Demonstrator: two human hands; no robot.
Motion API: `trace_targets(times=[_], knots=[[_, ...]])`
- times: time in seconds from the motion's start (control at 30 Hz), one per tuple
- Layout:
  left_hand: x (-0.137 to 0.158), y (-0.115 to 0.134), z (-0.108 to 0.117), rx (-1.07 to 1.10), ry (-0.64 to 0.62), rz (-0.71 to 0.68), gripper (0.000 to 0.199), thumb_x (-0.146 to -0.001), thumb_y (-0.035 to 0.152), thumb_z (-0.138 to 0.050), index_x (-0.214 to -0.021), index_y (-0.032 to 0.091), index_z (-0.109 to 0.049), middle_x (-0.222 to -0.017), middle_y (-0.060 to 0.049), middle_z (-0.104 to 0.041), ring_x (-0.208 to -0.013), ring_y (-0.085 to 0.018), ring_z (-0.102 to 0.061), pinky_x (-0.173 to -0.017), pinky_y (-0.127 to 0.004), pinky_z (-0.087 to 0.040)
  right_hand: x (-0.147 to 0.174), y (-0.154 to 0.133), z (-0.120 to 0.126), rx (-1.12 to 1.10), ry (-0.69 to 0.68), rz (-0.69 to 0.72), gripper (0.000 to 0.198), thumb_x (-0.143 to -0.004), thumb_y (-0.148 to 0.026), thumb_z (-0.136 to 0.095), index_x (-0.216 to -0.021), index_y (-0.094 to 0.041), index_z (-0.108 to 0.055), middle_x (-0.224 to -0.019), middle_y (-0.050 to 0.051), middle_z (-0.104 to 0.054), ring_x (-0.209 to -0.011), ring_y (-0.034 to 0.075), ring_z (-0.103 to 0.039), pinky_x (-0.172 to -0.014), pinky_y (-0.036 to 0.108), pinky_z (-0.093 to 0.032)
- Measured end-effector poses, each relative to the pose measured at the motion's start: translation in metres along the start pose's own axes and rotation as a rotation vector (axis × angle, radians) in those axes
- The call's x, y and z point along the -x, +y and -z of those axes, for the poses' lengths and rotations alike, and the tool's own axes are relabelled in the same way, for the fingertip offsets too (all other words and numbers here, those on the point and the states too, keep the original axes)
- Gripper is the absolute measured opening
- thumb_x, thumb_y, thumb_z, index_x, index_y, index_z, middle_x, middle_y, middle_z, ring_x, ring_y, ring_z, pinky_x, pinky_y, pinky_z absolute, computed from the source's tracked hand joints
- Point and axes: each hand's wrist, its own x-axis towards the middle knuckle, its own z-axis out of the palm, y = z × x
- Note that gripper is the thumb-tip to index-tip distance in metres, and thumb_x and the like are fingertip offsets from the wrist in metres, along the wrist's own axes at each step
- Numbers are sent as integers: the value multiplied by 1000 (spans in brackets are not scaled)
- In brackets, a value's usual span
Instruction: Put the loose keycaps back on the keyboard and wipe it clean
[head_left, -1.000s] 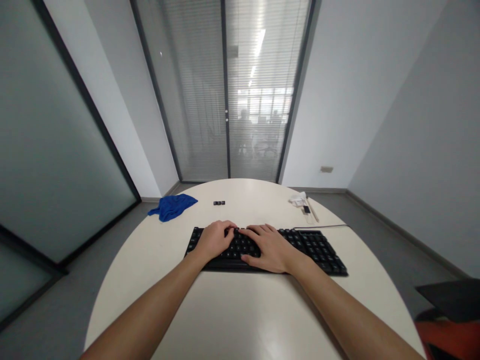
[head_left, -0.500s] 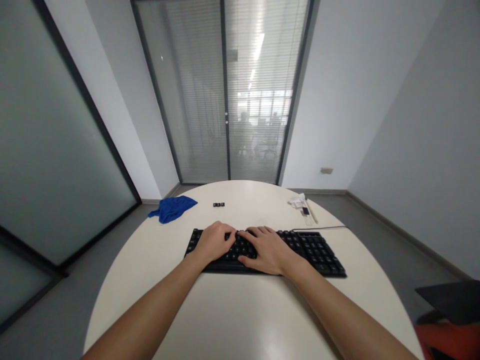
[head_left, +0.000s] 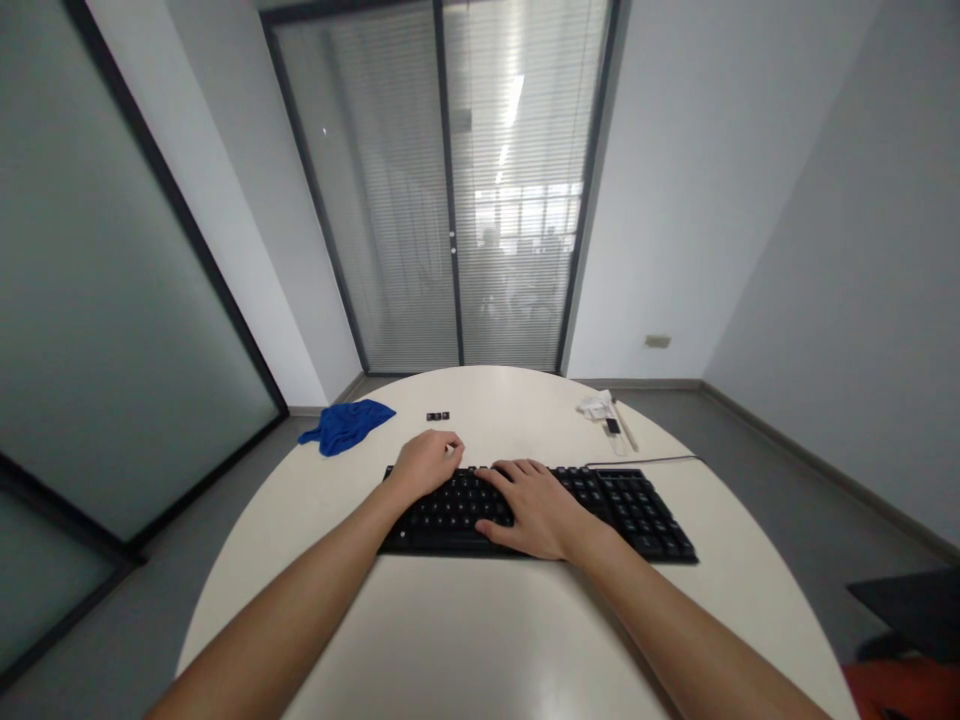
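Observation:
A black keyboard [head_left: 645, 512] lies across the middle of the round table. My right hand [head_left: 538, 508] rests on its middle keys, palm down, thumb and fingers spread apart. Over the keyboard's far left edge is my left hand [head_left: 427, 464], thumb and forefinger brought together in a pinch. Whatever lies between those fingertips, if anything, is too small to tell. Beyond my left hand, three small black keycaps [head_left: 438, 416] sit in a row on the tabletop.
A blue cloth [head_left: 349, 425] is crumpled at the table's far left. Toward the far right lie a white crumpled item [head_left: 596, 404], a small black piece [head_left: 613, 426] and a pale stick [head_left: 625, 427]. The keyboard's cable [head_left: 664, 460] runs off the right edge of the cream table [head_left: 465, 640].
My left hand has moved off the keys, away from me and slightly left, toward the keyboard's far edge. My right hand stays in place on the keyboard.

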Motion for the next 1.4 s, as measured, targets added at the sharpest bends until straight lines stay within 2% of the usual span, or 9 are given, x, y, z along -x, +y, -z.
trace_targets(times=[0.13, 0.33, 0.47, 0.63, 0.87, 1.07, 1.13, 1.27, 1.4], knots=[[-35, -24, -1, -87, 44, 28, 27, -92, 24, -56, -113, 22, -73, -116, -10, -72, -112, -30, -61, -96, -39, -46, 0, 0, 1, -10, 2, 3, 67, -86, -61, -58, -141, -24, -50, -131, 13, -60, -119, 34, -53, -107, 49, -35], [-68, -47, -18, -175, 10, -3, 35, -89, 14, -58, -121, 20, -69, -123, -13, -68, -120, -33, -54, -100, -42, -43, 0, 0, 1, -10, 1, -4, 68, -86, -61, -58, -142, -24, -50, -131, 13, -59, -120, 34, -52, -108, 49, -34], [-75, -48, -29, -208, -32, -28, 29, -88, 12, -57, -112, 20, -72, -115, -13, -71, -118, -32, -55, -97, -41, -44, 0, 0, 2, -8, 2, -5, 69, -85, -62, -59, -141, -24, -50, -130, 12, -59, -119, 33, -53, -108, 48, -35], [-75, -40, -31, -247, -47, -28, 26, -92, 12, -50, -97, 18, -75, -109, -15, -71, -118, -31, -55, -96, -41, -44, 0, 0, 2, -7, -2, -11, 70, -85, -64, -58, -142, -24, -50, -130, 13, -59, -119, 33, -53, -107, 49, -35], [-60, -24, -27, -226, -71, 9, 25, -92, 15, -52, -100, 19, -75, -108, -13, -73, -109, -30, -62, -95, -42, -46, 1, -1, 2, -6, 1, -16, 68, -86, -62, -58, -141, -23, -50, -130, 13, -59, -119, 33, -52, -108, 49, -34], [-22, -9, -19, -81, -73, 55, 22, -91, 24, -59, -108, 25, -73, -108, -3, -75, -103, -23, -68, -89, -31, -50, 0, -1, 0, -2, -6, -9, 68, -86, -61, -58, -142, -23, -50, -133, 13, -58, -122, 33, -51, -109, 49, -33], [-6, -4, -15, -2, -47, 74, 22, -92, 24, -58, -110, 25, -71, -107, -1, -75, -101, -20, -69, -89, -28, -51, 0, 0, -2, 1, -6, -9, 68, -86, -60, -58, -142, -23, -49, -138, 13, -56, -125, 33, -50, -112, 51, -30], [20, -1, -14, 319, 43, 112, 17, -90, 22, -61, -104, 22, -72, -105, -2, -75, -92, -18, -70, -91, -28, -50, -1, 1, -3, -15, -33, 12, 70, -87, -60, -57, -145, -22, -46, -151, 13, -45, -135, 32, -42, -117, 52, -23], [32, -3, -18, 443, 79, 83, 18, -89, 19, -61, -103, 21, -72, -106, -2, -75, -97, -19, -68, -95, -29, -49, -1, 1, -2, -44, -55, 29, 70, -88, -57, -57, -147, -22, -44, -154, 11, -43, -139, 31, -39, -119, 52, -20]])
